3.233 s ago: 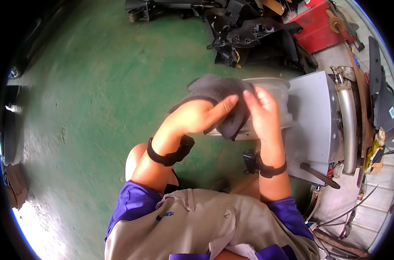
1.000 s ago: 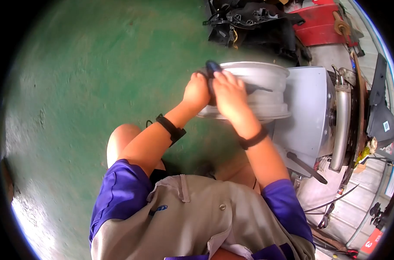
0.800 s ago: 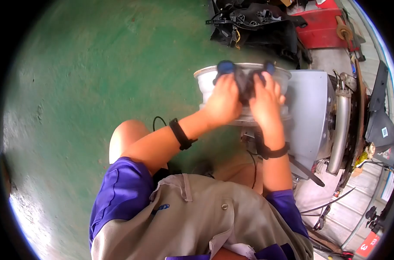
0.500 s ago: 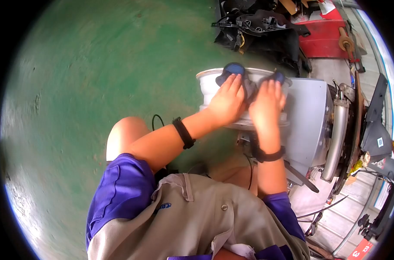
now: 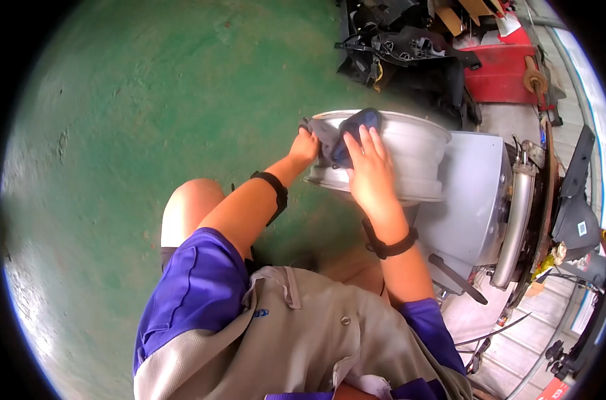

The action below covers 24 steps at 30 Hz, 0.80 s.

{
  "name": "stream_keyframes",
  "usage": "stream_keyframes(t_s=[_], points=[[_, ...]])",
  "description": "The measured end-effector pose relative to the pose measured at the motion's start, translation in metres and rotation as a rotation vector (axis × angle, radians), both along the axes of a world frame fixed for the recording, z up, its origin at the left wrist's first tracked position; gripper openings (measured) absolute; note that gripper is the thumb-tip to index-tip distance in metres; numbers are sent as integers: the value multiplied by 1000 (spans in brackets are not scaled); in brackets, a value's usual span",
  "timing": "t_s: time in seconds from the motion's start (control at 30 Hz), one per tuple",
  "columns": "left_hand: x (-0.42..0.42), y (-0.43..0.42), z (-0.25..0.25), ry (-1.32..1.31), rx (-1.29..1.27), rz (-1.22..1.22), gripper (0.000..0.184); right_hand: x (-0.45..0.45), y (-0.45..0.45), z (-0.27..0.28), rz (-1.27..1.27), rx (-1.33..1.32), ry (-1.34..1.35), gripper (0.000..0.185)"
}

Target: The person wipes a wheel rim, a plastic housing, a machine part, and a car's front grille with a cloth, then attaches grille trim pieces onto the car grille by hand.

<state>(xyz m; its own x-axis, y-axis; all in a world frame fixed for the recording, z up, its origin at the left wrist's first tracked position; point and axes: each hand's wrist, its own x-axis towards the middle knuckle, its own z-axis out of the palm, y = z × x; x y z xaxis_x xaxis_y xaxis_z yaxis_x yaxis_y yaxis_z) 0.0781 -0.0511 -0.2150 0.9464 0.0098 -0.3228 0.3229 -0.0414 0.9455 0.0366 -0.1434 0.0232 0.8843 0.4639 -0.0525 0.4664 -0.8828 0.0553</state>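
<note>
Fingers [image 5: 368, 143] slightly apart on dark cloth [image 5: 348, 128]

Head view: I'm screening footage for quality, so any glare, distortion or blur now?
Head view: white glare washes out the green floor at lower left; wide-angle distortion bows the right side, with black corners. Same head view: the right hand and wheel rim have fairly distinct outlines.
</note>
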Motion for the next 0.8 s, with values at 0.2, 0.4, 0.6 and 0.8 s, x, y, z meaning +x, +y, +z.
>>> stream_keyframes(t_s=[0.2,0.4,0.6,0.8], points=[[40,-28,-101,107,-545,94,33,-5,15,-20,-78,-105,-39,64],[28,-5,17,379,-861,275,49,-1,24,-26,-110,-97,-113,48],[13,9,95,184,-60,94,50,-1,19,-19,-94,-11,-150,42],[-4,12,180,-188,290,-156,41,14,-12,-9,-57,92,-286,37]])
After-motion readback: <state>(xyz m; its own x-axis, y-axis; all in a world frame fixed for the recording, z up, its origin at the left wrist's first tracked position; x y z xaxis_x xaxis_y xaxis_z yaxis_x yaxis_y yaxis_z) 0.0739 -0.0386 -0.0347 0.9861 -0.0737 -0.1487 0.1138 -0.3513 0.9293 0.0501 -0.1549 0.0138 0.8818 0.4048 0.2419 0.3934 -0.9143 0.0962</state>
